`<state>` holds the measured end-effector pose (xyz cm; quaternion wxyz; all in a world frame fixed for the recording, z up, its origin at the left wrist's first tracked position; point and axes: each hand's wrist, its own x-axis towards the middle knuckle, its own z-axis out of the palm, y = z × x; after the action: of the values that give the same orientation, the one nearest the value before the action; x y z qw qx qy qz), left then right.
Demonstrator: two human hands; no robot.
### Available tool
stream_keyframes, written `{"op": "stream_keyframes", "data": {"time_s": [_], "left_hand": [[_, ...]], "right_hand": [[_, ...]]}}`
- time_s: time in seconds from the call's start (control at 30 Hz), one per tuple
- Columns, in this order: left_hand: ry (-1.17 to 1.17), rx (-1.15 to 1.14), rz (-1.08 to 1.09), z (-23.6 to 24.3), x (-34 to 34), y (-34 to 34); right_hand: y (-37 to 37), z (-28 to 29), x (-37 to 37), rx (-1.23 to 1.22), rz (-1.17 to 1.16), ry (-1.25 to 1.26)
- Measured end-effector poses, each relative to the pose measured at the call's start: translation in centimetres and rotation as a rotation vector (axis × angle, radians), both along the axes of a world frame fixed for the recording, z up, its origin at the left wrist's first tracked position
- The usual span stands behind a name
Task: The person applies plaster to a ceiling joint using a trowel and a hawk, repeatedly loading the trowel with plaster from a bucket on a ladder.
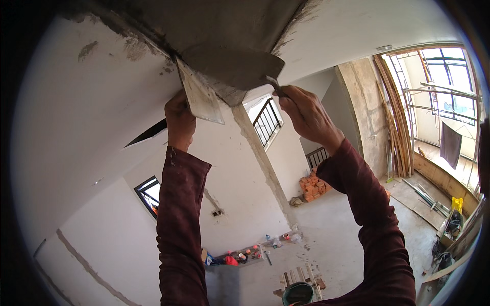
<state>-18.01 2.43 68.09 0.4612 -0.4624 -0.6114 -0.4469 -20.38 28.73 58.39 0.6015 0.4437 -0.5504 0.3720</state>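
Both my arms, in dark maroon sleeves, reach up to a band of grey mortar (214, 23) on the ceiling. My right hand (310, 116) is closed round the handle of a trowel (232, 65), whose broad grey blade lies close under the mortar, pointing left. My left hand (179, 120) grips a flat, pale rectangular board (203, 99) smeared with grey, tilted steeply beside the blade's left part. The board partly hides my left fingers. Whether the blade touches the ceiling, I cannot tell.
Below stands a dark bucket (297, 294) beside wooden slats (301, 275). Small items and a red bag (231, 260) line the wall's foot. Orange bricks (314, 187) are stacked farther back. Tall planks (394, 117) and scaffold poles (444, 91) stand right, near a window.
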Motion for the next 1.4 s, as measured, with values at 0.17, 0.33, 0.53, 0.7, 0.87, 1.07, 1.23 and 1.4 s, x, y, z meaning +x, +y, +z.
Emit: {"op": "stream_keyframes", "data": {"time_s": [0.17,0.33,0.53,0.7,0.87,1.07,1.23,1.4], "left_hand": [[0.002,-0.009,-0.001,0.2,-0.3,0.2],[-0.035,0.028,0.02,0.0,0.3,0.2],[0.015,-0.01,0.024,-0.1,-0.2,-0.4],[0.019,-0.03,0.022,-0.1,-0.1,0.2],[-0.036,-0.004,-0.044,-0.1,-0.2,-0.1],[0.031,0.005,0.021,-0.1,-1.0,-1.3],[0.001,0.025,0.039,-0.1,-0.8,-0.8],[0.04,0.023,0.058,-0.2,-0.9,-0.7]], "right_hand": [[0.2,1.1,-4.1,0.031,-0.096,-0.052],[-0.3,-2.6,-3.5,-0.004,-0.131,-0.087],[-2.4,-0.4,-1.4,-0.104,-0.03,0.091],[-4.2,-0.3,-4.9,-0.159,-0.061,0.07],[-3.4,-3.7,-5.7,-0.137,-0.181,-0.105],[-3.0,-2.6,-1.3,-0.172,0.036,0.051],[-4.3,0.6,-5.0,-0.107,0.032,0.078],[-6.1,0.3,-8.9,-0.077,0.08,-0.019]]}}
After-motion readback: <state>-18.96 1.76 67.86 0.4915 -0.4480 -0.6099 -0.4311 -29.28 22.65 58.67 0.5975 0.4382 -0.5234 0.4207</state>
